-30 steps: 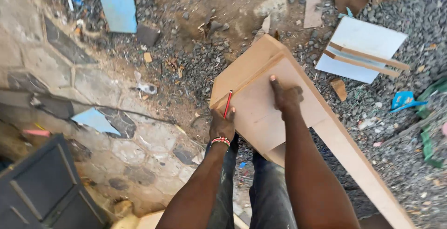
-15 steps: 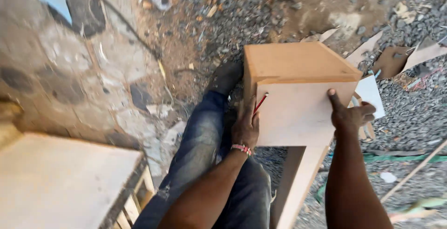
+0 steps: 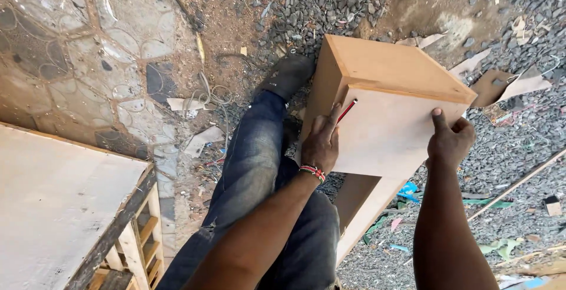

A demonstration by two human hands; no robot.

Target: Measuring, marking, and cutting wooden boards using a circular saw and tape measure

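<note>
Both hands steady a wooden box standing on gravel beside the person's leg. Left hand grips a red pencil against its face; right hand fingers curl round the box's edge.

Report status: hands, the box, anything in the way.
Left hand grips a red pencil against the tan plywood box. Right hand steadies the box's right edge. Scrap offcuts and gravel around; none touching the hands.

Both arms reach forward, left hand fingers curled, right hand clasped.
</note>
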